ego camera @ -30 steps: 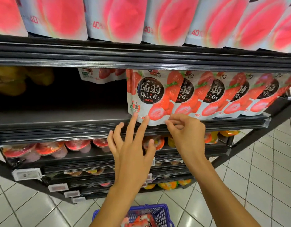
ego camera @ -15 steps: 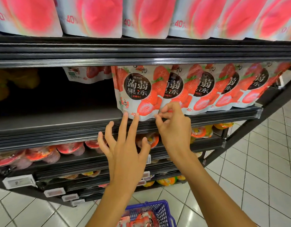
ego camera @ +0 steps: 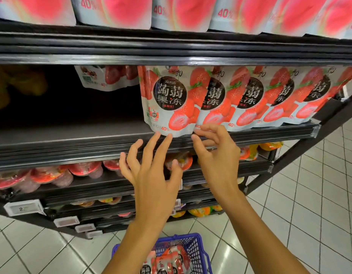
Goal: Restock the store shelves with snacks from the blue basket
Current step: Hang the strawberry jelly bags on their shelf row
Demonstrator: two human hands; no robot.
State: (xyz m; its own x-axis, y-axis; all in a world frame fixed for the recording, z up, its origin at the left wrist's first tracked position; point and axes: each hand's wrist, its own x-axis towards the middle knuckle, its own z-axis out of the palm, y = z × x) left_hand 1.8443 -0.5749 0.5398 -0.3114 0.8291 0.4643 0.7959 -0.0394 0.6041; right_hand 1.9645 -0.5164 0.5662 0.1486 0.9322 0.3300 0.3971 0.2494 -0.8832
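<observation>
Both bare forearms reach up from below the front pouch (ego camera: pixel 171 101). The left hand (ego camera: pixel 151 175) shows its back, fingers straight and spread, with index and middle tips touching the pouch's bottom edge. The right hand (ego camera: pixel 216 155) sits just under the pouch's lower right corner, fingers loosely bent, gripping nothing.

We find pouches (ego camera: pixel 230 99) standing on the middle shelf (ego camera: pixel 72 143), toward its right; cups (ego camera: pixel 52 175) lie beneath it, bags (ego camera: pixel 115 12) above it, the basket (ego camera: pixel 193 246) on the floor before it.
</observation>
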